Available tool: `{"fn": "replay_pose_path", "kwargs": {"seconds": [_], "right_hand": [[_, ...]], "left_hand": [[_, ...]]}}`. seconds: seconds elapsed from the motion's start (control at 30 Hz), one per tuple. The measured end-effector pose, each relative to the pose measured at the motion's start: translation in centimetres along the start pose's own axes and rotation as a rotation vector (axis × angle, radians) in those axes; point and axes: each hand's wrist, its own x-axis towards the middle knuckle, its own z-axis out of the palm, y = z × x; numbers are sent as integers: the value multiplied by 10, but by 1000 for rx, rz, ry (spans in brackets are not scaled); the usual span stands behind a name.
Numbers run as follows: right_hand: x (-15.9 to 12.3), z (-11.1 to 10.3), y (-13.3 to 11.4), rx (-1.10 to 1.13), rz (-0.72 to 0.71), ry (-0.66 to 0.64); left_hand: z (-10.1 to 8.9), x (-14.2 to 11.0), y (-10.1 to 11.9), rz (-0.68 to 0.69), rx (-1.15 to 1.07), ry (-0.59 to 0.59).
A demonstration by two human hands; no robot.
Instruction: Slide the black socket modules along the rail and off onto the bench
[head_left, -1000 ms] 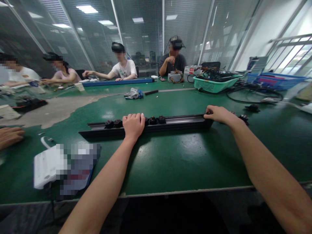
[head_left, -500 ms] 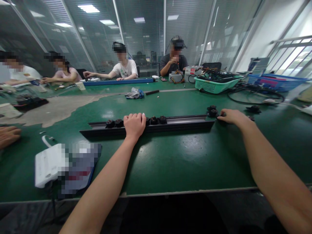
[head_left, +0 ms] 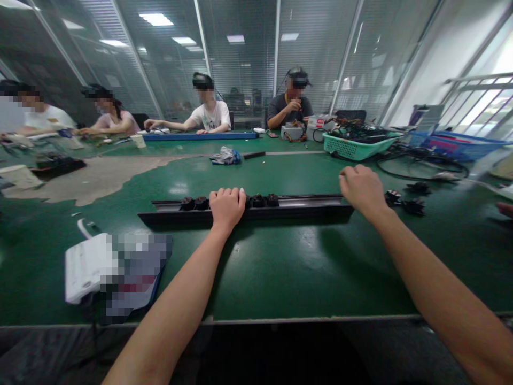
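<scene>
A long black rail (head_left: 304,206) lies across the middle of the frame on the green table (head_left: 280,267), small black parts (head_left: 262,201) seated in its channel. The left hand (head_left: 226,207) is curled down over its centre; the right hand (head_left: 363,188) is held loosely closed above its right end, contents unseen. The rail is judged stiff and fairly light, best gripped along its side walls.

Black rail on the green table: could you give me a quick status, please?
Left hand pressing on black rail. Right hand closed above its right end. Loose black parts lie beside.

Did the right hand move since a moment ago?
Yes. The right hand came back left from the loose black parts to the right end of the black rail.
</scene>
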Motion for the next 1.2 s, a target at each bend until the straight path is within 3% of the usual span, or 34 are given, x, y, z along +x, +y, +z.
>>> {"fn": "replay_pose_path", "kwargs": {"seconds": [0.1, 0.17, 0.27, 0.37, 0.67, 1.2], "right_hand": [[-5, -9, -58, 247, -307, -86], [-9, -9, -91, 327, -429, -139], [-12, -6, -125, 356, -510, -183], [-5, 3, -143, 385, -507, -212], [8, 37, -146, 709, -340, -219], [8, 38, -149, 702, -280, -208]], "left_hand": [[0, 0, 0, -1, 8, -1], [-1, 0, 1, 0, 6, -4], [-2, 0, 1, 0, -5, -8], [-3, 0, 1, -1, -25, -15], [0, 0, 0, 8, 10, 4], [-1, 0, 1, -1, -18, -20]]}}
